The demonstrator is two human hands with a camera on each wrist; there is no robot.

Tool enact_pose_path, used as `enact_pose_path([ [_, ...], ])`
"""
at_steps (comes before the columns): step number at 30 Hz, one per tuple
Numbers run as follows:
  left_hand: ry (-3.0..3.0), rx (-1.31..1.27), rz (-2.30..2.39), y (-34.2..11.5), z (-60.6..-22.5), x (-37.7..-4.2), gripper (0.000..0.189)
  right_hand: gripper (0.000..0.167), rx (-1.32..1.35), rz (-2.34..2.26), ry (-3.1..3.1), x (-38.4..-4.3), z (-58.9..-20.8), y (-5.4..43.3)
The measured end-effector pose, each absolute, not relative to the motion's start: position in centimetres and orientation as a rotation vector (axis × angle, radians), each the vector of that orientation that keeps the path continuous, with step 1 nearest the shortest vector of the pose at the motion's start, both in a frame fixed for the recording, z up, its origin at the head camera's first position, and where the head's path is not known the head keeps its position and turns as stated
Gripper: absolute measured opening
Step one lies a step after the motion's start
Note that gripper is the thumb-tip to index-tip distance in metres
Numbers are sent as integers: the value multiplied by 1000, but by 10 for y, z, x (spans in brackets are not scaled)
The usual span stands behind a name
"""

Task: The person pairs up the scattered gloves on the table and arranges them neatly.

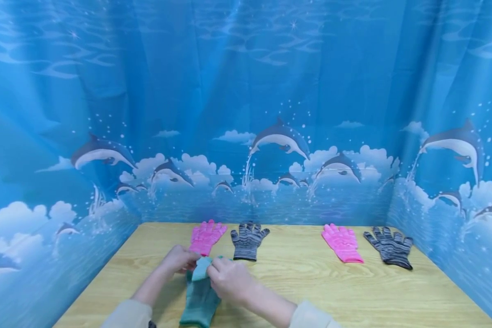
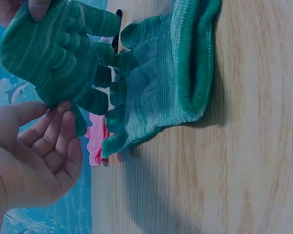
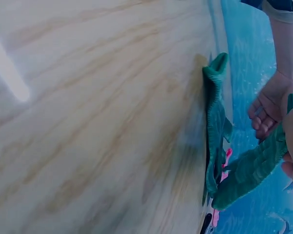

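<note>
Both hands work on a green striped knit glove [image 2: 58, 53], raised over the table by its cuff. My left hand [image 1: 179, 260] pinches one corner of that cuff between thumb and fingertips, the other fingers curled in. The right hand [image 1: 231, 278] grips the opposite corner, its thumb over the edge in the left wrist view. Beneath lies a second green glove [image 1: 200, 303], flat, its cuff towards the person. In the left wrist view, the raised glove's fingers hang right at the fingers of the lying glove [image 2: 151, 78].
Behind the hands lie a pink glove [image 1: 207, 237] and a grey-black striped glove [image 1: 248, 241]. Further right are another pink glove [image 1: 343, 243] and another grey-black glove [image 1: 390, 248]. A blue dolphin-print curtain [image 1: 246, 91] surrounds the wooden table [image 1: 311, 296] at the back and sides.
</note>
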State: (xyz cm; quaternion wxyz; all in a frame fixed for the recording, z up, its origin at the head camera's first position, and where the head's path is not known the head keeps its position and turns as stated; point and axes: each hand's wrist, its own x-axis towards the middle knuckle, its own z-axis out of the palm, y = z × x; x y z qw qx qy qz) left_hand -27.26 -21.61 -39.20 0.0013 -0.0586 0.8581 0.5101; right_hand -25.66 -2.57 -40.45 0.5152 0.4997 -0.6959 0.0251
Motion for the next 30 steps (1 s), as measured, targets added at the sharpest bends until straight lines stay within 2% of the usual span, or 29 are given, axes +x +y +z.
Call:
enact_pose_path([
  [4,2753,-125,1570,-221,-388,-270,17,36,1254,-97,-1511,-253,-403,-30],
  [6,2771,-106,1540,-225,-387,-267,17,40,1270,-124,-1509,-250,-404,-33],
  [15,2858,26,1334,-231,-402,-256,27,8,1346,-351,-1821,-232,-423,-41],
  [24,2864,-158,1220,-231,-409,-256,22,7,1279,-351,-1849,-227,-427,-44],
  [30,2858,-231,1203,-232,-411,-255,20,15,1287,-318,-1869,-227,-428,-44],
])
